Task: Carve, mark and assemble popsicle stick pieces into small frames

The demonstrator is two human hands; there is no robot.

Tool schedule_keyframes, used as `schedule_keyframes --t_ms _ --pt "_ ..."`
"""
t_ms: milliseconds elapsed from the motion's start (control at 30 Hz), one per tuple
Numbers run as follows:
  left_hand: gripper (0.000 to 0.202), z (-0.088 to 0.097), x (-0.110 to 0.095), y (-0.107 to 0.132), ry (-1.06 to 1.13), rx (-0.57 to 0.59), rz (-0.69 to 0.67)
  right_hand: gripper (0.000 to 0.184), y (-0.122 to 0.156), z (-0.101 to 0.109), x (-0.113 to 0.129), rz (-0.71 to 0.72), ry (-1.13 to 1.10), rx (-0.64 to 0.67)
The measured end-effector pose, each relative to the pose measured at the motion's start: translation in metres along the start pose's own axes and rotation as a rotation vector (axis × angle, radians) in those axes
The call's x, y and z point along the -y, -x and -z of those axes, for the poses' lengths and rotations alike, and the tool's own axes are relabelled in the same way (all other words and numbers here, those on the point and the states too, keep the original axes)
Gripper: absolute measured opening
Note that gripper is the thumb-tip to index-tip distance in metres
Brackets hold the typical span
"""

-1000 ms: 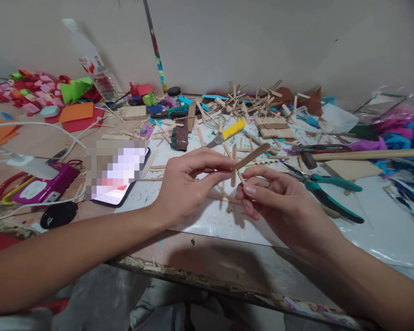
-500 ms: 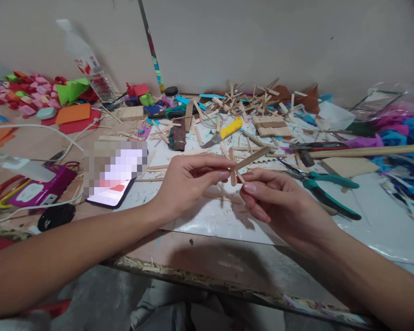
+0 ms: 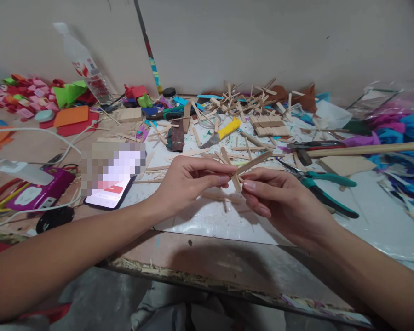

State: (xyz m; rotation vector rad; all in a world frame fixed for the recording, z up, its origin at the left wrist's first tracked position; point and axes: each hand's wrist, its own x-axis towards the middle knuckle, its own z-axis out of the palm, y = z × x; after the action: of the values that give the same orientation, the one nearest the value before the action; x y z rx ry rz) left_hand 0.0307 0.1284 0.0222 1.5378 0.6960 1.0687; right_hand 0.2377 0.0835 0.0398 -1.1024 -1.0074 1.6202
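A small piece made of crossed wooden craft sticks (image 3: pixel 242 167) hangs above the white sheet on the table, pinched from both sides. My left hand (image 3: pixel 188 181) grips its left end with thumb and fingers closed. From the right, my right hand (image 3: pixel 279 200) pinches the lower sticks, fingers curled in. One long stick points up and to the right, and a shorter one crosses it slantwise. Loose craft sticks (image 3: pixel 248 103) lie heaped behind the hands.
Green-handled pliers (image 3: pixel 322 191) lie right of my right hand, a yellow utility knife (image 3: pixel 224 131) behind. A phone (image 3: pixel 111 184) and a purple device (image 3: pixel 37 193) with white cables sit to the left. Coloured paper scraps, a plastic bottle (image 3: pixel 86 64) and a long wooden dowel (image 3: pixel 365 149) crowd the table.
The short cross stick has turned from upright to slanted in my fingers. Both hands stay pinched on the piece, and the view has drifted slightly.
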Motion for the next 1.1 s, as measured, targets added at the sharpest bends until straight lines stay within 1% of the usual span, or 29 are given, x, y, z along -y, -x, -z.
schedule_keyframes --t_ms 200,333,533,633,767,900,1000,1100 --pt "0.024 0.001 0.0 0.0 0.017 0.045 0.038 0.011 -0.002 0.002 -0.001 0.019 0.002 0.019" --pt "0.015 -0.002 -0.003 0.003 0.042 -0.013 0.031 0.011 -0.001 0.002 0.0 0.003 -0.026 0.039" --pt "0.008 -0.005 -0.004 0.004 0.102 -0.083 0.015 0.008 0.001 0.003 -0.002 -0.004 -0.034 0.082" --pt "0.013 -0.008 -0.002 0.004 0.132 -0.116 0.007 0.009 0.001 0.004 -0.004 -0.012 -0.039 0.088" --pt "0.015 -0.012 -0.002 0.007 0.154 -0.132 0.012 0.013 0.002 0.001 -0.004 -0.055 -0.039 0.119" --pt "0.013 -0.013 -0.001 0.009 0.144 -0.136 0.011 0.021 0.005 0.0 -0.005 -0.063 0.04 0.176" --pt "0.012 -0.012 0.0 0.009 0.124 -0.121 0.007 0.021 0.007 0.001 -0.005 -0.068 0.081 0.179" --pt "0.01 -0.012 0.002 0.009 0.113 -0.121 -0.008 0.019 0.008 0.001 -0.005 -0.079 0.071 0.188"
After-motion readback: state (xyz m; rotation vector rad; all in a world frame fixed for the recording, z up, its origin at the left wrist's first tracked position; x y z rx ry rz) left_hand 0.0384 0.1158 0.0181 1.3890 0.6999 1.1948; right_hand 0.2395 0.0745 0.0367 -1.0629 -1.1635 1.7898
